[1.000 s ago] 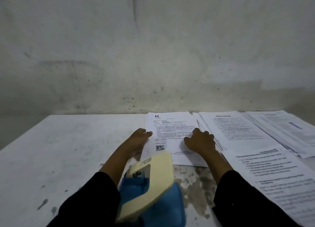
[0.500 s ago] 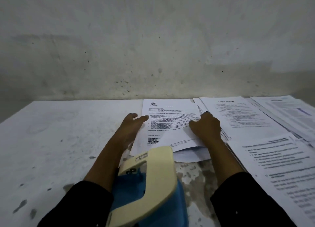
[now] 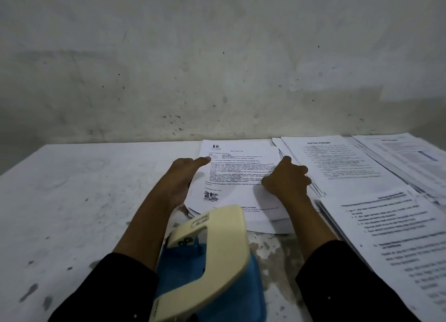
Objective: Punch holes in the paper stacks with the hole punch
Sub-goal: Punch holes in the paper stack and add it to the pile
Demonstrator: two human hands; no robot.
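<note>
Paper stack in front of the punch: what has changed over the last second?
Both hands have drawn the paper stack nearer the hole punch, its sheets fanning out at the near edge. The left hand stays at its left edge; the right hand now grips the right edge. Punch and the side stacks stayed put.

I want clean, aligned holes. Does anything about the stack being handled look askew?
Yes. The paper stack between the left hand and right hand is fanned: lower sheets stick out past the top sheet's near edge, by the hole punch. It lies rotated on the table.
</note>
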